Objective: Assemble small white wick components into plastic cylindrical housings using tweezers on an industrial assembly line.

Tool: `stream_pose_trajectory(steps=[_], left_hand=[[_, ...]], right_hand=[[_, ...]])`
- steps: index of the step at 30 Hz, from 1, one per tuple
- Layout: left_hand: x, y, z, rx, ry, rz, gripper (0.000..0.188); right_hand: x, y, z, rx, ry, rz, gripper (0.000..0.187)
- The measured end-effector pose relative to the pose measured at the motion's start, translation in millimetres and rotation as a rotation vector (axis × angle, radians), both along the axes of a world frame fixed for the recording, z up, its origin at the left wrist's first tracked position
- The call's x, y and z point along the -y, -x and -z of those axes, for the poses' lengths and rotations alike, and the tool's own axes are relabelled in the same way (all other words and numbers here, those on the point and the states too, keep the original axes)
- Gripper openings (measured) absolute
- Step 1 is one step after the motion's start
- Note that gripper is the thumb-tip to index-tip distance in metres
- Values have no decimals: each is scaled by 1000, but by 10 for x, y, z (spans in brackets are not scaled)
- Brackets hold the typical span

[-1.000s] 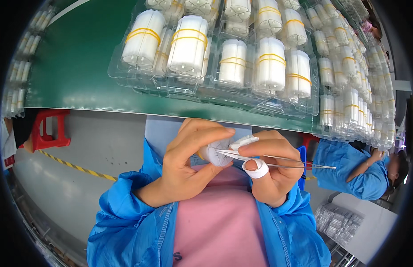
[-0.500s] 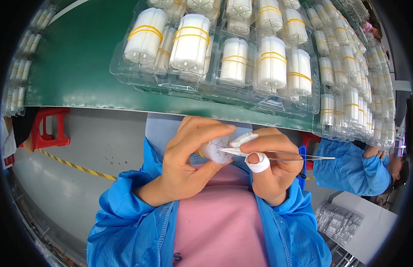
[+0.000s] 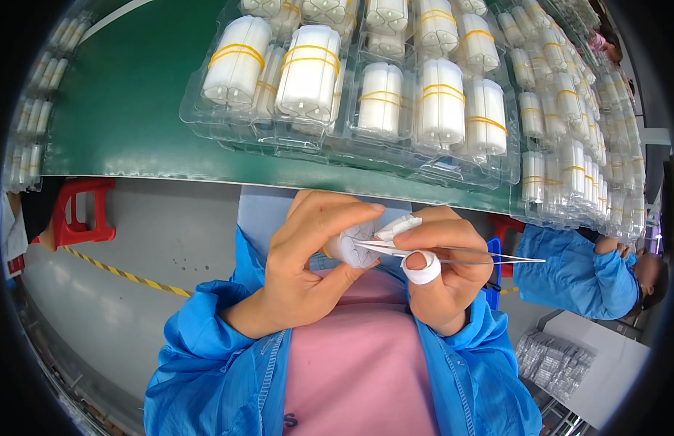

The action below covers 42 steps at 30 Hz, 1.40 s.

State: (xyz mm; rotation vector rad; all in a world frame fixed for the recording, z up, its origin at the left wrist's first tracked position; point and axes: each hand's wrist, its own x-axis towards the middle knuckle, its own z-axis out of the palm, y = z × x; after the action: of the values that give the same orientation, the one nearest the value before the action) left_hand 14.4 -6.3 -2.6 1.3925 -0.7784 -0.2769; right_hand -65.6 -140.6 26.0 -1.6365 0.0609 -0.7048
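My left hand [image 3: 308, 265] is closed around a white bundle of tubes [image 3: 357, 245], its end face turned toward my right hand. A bit of yellow band shows on the bundle between the fingers. In my right hand [image 3: 449, 269] a pair of metal tweezers [image 3: 489, 256] is pinched, with the tips at the end face of the bundle. Whether the tips grip anything is too small to tell. White wrapping [image 3: 423, 267] covers part of my right thumb, and another white piece [image 3: 399, 227] sits at the index fingertip.
A clear plastic tray [image 3: 337, 145] holding several white banded bundles [image 3: 308, 73] stands on the green table [image 3: 119, 138]. More filled trays [image 3: 569, 182] line the right. A red stool [image 3: 86, 211] is at the left. A person in a blue smock [image 3: 569, 272] sits at the right.
Both hands hold nearly the same pose. The tweezers and the bundle have shifted only very slightly.
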Motion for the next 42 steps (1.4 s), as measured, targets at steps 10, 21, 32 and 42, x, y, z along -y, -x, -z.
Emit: stream_pose_trajectory(steps=[10,21,32,42], left_hand=[[-9,-8,-4,25,-4,4,48],[-8,16,28,-52,-6,18,49],[-28,22,41,-71,-12,43,49],[-35,-18,0,32,-55,35,49]], right_hand=[[-1,1,42,40,-45,-7,16],[31,-9,2,0,47,-16,16],[59,5,5,-10,84,-40,15],[-1,-22,-84,-74,143,0,12]])
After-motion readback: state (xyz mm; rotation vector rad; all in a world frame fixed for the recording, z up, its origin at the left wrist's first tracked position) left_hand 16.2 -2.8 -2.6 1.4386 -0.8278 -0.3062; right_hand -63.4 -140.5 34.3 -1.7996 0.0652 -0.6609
